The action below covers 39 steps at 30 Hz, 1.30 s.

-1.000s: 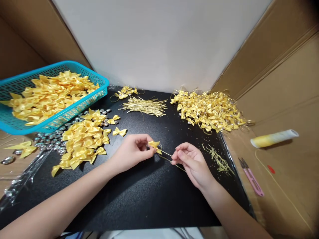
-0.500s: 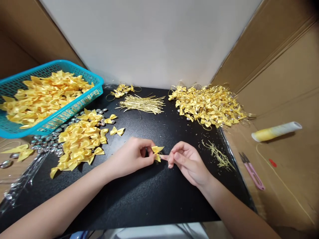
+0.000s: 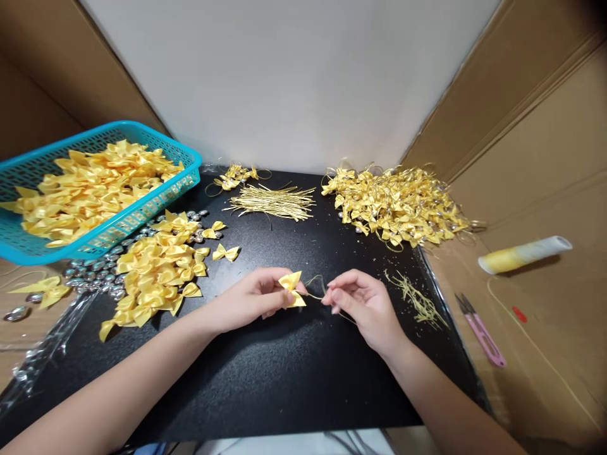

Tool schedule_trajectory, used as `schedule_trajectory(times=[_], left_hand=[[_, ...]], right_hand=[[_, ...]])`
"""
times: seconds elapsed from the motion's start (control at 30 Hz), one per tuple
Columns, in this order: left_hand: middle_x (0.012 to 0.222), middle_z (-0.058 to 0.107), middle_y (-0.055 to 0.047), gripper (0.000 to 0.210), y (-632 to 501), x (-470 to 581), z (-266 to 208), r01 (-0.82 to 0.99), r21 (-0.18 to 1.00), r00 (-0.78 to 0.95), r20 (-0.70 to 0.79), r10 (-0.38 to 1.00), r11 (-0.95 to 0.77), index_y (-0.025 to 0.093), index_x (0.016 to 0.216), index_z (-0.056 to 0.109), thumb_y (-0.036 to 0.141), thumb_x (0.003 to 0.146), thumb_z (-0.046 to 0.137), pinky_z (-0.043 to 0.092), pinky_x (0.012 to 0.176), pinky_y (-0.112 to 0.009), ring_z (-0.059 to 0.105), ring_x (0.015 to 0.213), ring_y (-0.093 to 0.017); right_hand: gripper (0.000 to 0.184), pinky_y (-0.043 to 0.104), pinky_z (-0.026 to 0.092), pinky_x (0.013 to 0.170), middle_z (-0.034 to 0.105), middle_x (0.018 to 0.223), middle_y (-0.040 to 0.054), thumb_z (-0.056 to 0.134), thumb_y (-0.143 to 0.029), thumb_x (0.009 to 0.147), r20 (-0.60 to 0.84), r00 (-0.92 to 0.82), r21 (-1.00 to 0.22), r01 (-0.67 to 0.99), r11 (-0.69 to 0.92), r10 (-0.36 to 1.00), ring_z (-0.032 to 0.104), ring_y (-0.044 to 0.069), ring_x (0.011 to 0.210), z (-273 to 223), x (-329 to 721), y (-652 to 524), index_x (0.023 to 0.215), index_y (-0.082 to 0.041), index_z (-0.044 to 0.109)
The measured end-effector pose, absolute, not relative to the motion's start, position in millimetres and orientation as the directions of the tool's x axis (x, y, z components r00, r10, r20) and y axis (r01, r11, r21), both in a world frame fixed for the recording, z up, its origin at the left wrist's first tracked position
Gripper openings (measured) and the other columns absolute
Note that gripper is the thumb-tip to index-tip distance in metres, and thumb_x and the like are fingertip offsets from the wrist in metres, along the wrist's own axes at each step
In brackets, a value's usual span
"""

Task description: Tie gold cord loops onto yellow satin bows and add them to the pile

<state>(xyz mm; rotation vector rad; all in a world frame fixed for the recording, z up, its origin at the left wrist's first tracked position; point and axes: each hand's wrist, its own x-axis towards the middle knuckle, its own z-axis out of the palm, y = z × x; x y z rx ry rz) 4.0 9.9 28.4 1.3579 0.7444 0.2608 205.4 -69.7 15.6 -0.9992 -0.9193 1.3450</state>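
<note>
The left hand (image 3: 258, 294) has thumb and fingers closed together on one yellow bow (image 3: 291, 278), pinching it by its left side above the near middle of the black tabletop (image 3: 265, 379). The right hand (image 3: 365, 309), just to the right, has its thumb and fingertips drawn together on one thin gold cord (image 3: 315, 296), which runs left to the held bow; its other fingers are loosely curled.

Two single bows lie apart, one (image 3: 226, 253) nearer and one (image 3: 213, 230) farther, to the right of one bow pile (image 3: 159, 268) too overlapped to count. Silver beads (image 3: 97, 275) lie at the pile's left and far sides, too many to count. One blue basket (image 3: 194, 165) at far left holds a heap of bows.

Far centre are one bundle of gold cords (image 3: 272, 202) and one small cluster of corded bows (image 3: 234, 177); far right is one large heap of corded bows (image 3: 398, 205). At right lie one tangle of cord scraps (image 3: 420, 303), one pair of pink-handled snips (image 3: 484, 335), one yellow-and-white roll (image 3: 524, 254) and one red piece (image 3: 520, 314).
</note>
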Motion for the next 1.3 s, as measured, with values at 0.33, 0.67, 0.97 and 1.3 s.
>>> schedule_trajectory(times=[0.33,0.67,0.97,1.3], left_hand=[[0.079,0.059,-0.003,0.032,6,11,19,0.167,0.900,0.727,-0.387,0.567,0.402,0.014,0.083,0.063,0.046,0.086,0.058,0.042,0.047,-0.018,0.052,0.061,-0.010],[0.070,0.065,-0.002,0.034,7,13,9,0.191,0.944,0.645,-0.328,0.690,0.270,0.012,0.088,0.069,0.045,0.082,0.065,0.035,0.044,-0.015,0.043,0.049,-0.004],[0.080,0.075,-0.008,0.038,5,12,18,0.201,0.916,0.714,-0.380,0.588,0.348,0.016,0.098,0.052,0.051,0.084,0.059,0.040,0.040,-0.015,0.058,0.041,-0.007],[0.069,0.065,0.001,0.030,9,11,19,0.258,0.960,0.582,-0.247,0.775,0.112,0.013,0.082,0.062,0.044,0.083,0.061,0.037,0.041,-0.015,0.048,0.042,-0.004]], right_hand=[[0.009,0.022,0.060,0.062,0.076,0.075,0.0013,0.076,-0.025,0.077,-0.025,0.049,-0.923,-0.384,-0.004,0.998,0.073,0.013,0.067,19,212,-71,0.080,-0.019,0.070],[0.007,0.019,0.059,0.060,0.076,0.075,0.0013,0.076,-0.023,0.077,-0.066,-0.034,-0.912,-0.403,-0.074,0.997,0.073,0.013,0.065,18,204,-72,0.079,-0.019,0.071],[0.012,0.020,0.059,0.058,0.076,0.072,0.0013,0.078,-0.026,0.074,-0.104,0.007,-0.912,-0.401,-0.092,0.995,0.073,0.013,0.062,15,203,-71,0.079,-0.018,0.070],[0.012,0.021,0.059,0.055,0.076,0.071,0.0012,0.076,-0.026,0.076,-0.036,0.078,-0.939,-0.343,-0.007,0.996,0.073,0.015,0.060,18,200,-73,0.077,-0.019,0.066]])
